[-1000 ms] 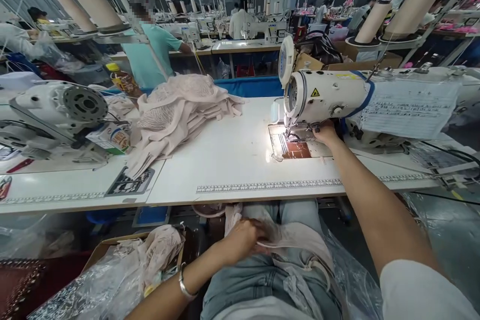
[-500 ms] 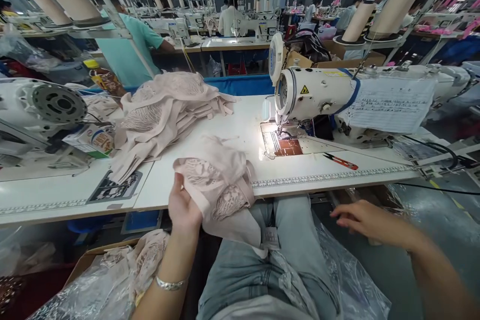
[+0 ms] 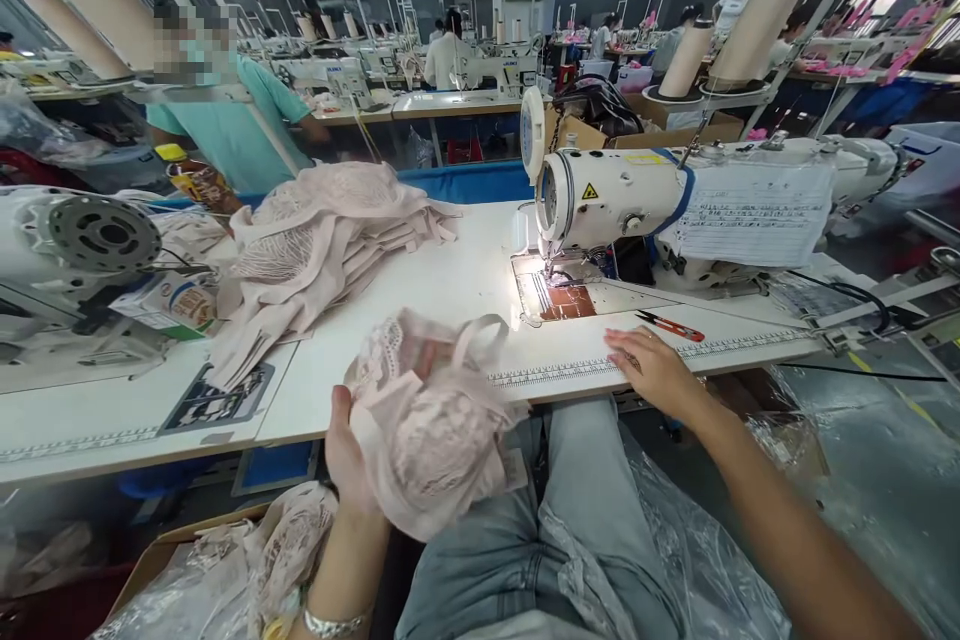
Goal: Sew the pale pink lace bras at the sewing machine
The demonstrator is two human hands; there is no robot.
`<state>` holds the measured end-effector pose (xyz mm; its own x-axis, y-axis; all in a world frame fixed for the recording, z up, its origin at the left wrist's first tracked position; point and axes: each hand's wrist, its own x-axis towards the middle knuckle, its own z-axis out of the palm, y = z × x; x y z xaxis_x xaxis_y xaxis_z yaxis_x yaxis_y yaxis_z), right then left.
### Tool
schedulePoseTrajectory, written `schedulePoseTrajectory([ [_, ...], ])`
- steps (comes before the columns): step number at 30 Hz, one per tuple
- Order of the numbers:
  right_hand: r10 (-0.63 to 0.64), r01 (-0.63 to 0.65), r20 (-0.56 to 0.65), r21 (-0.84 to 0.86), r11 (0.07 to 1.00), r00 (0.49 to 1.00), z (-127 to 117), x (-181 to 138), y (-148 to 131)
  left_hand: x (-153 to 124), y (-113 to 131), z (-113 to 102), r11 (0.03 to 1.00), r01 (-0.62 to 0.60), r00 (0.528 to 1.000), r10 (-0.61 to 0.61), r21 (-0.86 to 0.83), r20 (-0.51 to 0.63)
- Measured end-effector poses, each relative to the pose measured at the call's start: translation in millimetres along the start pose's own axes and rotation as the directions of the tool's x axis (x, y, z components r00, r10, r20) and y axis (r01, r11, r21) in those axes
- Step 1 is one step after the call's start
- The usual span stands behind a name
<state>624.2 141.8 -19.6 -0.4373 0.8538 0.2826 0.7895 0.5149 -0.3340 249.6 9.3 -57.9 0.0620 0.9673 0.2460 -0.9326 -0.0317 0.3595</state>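
Observation:
My left hand (image 3: pixel 346 450) is closed on a pale pink lace garment (image 3: pixel 431 420), held bunched at the table's front edge above my lap. My right hand (image 3: pixel 651 368) lies open, fingers flat, on the white sewing table (image 3: pixel 450 300) near the printed ruler strip (image 3: pixel 555 372). Red-handled thread snips (image 3: pixel 670 326) lie just beyond its fingertips. A white sewing machine (image 3: pixel 637 195) stands behind, its lamp lighting the needle plate (image 3: pixel 559 295).
A pile of pink garments (image 3: pixel 322 240) lies at the table's back left. Another machine (image 3: pixel 82 250) and a small carton (image 3: pixel 169 305) stand at the left. A box with bagged lace pieces (image 3: pixel 225 570) sits by my left knee. A person in a teal shirt (image 3: pixel 225 130) stands beyond.
My left hand has raised the garment from my lap to the table edge and bunched it. My right hand left the needle area, dropped to the side, then came to rest on the table.

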Motion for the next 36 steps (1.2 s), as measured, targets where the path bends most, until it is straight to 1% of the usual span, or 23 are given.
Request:
schedulePoseTrajectory([
  [1,-0.014,0.008,0.083,0.073,0.997,0.996,-8.2,-8.0,-6.0,0.6,-4.1,3.3,1.000,-0.027,1.000,0.027,-0.007,0.009],
  [2,-0.027,-0.010,0.208,0.174,0.985,0.978,-17.5,-15.9,-12.3,1.2,-7.7,5.5,0.999,-0.034,0.999,0.035,-0.015,0.027],
  [3,-0.045,-0.063,0.363,0.281,0.958,0.931,-26.6,-22.9,-18.7,1.8,-11.0,6.6,1.000,-0.013,0.999,0.014,-0.021,0.051],
  [4,-0.061,-0.142,0.499,0.359,0.922,0.865,-34.5,-28.3,-24.7,2.3,-14.5,6.7,0.999,0.039,0.996,-0.037,-0.020,0.077],
  [5,-0.064,-0.216,0.585,0.397,0.892,0.808,-40.1,-31.9,-30.4,2.7,-18.6,6.1,0.994,0.108,0.990,-0.107,-0.012,0.094],
  [6,-0.039,-0.260,0.607,0.397,0.880,0.794,-42.4,-33.4,-35.9,3.2,-23.8,5.2,0.985,0.174,0.980,-0.174,0.003,0.099],
  [7,0.008,-0.274,0.566,0.387,0.881,0.825,-41.1,-33.3,-41.4,3.7,-30.3,4.6,0.974,0.226,0.970,-0.227,0.021,0.087],
  [8,0.051,-0.262,0.479,0.384,0.885,0.876,-36.1,-31.9,-47.3,4.3,-37.7,4.6,0.967,0.252,0.966,-0.254,0.038,0.054],
  [9,0.061,-0.223,0.376,0.405,0.887,0.924,-28.0,-29.7,-53.9,4.7,-45.8,5.5,0.965,0.256,0.966,-0.257,0.053,0.010],
  [10,0.033,-0.164,0.286,0.449,0.878,0.958,-17.4,-27.5,-61.3,5.1,-53.9,7.3,0.957,0.283,0.959,-0.280,0.064,-0.042],
  [11,-0.028,-0.094,0.227,0.507,0.857,0.974,-5.6,-25.8,-69.6,5.4,-61.3,9.8,0.950,0.305,0.950,-0.299,0.063,-0.086],
  [12,-0.104,-0.020,0.185,0.565,0.825,0.977,6.5,-24.7,-78.5,5.5,-67.7,13.0,0.944,0.327,0.940,-0.320,0.050,-0.115],
  [14,-0.248,0.103,0.143,0.635,0.765,0.958,27.5,-25.1,-96.4,4.8,-76.1,20.1,0.938,0.347,0.929,-0.342,0.009,-0.143],
  [16,-0.303,0.143,0.135,0.659,0.738,0.943,40.9,-27.6,-111.2,3.3,-79.4,26.6,0.939,0.342,0.929,-0.344,-0.039,-0.137],
  [18,-0.292,0.109,0.155,0.687,0.719,0.944,46.6,-31.0,-120.8,1.8,-79.4,30.5,0.940,0.331,0.932,-0.339,-0.080,-0.127],
  [20,-0.244,0.045,0.188,0.698,0.714,0.951,46.6,-34.9,-124.8,1.1,-77.9,31.4,0.942,0.318,0.937,-0.330,-0.104,-0.118],
  [24,-0.143,-0.058,0.231,0.688,0.724,0.962,39.8,-43.9,-123.2,1.9,-75.2,30.4,0.942,0.318,0.939,-0.328,-0.104,-0.104],
  [27,-0.092,-0.094,0.222,0.701,0.707,0.971,33.0,-48.3,-122.1,1.9,-76.5,33.9,0.933,0.341,0.934,-0.350,-0.114,-0.077],
  [29,-0.069,-0.063,0.154,0.718,0.693,0.986,29.2,-48.0,-125.0,1.1,-79.8,37.6,0.932,0.340,0.935,-0.349,-0.124,-0.065],
  [31,-0.037,0.013,0.016,0.744,0.668,0.999,27.9,-44.5,-131.8,-0.2,-84.1,40.6,0.933,0.334,0.937,-0.344,-0.137,-0.062],
  [32,-0.010,0.051,-0.060,0.745,0.665,0.998,28.5,-41.8,-136.3,-0.9,-86.3,41.4,0.932,0.331,0.937,-0.343,-0.144,-0.063],
  [34,0.062,0.087,-0.185,0.699,0.710,0.981,31.3,-35.3,-145.3,-2.5,-89.5,41.3,0.930,0.331,0.937,-0.344,-0.159,-0.061],
  [36,0.131,0.057,-0.259,0.610,0.791,0.957,33.5,-29.9,-148.6,-4.1,-90.4,39.4,0.925,0.340,0.934,-0.353,-0.172,-0.052],
])
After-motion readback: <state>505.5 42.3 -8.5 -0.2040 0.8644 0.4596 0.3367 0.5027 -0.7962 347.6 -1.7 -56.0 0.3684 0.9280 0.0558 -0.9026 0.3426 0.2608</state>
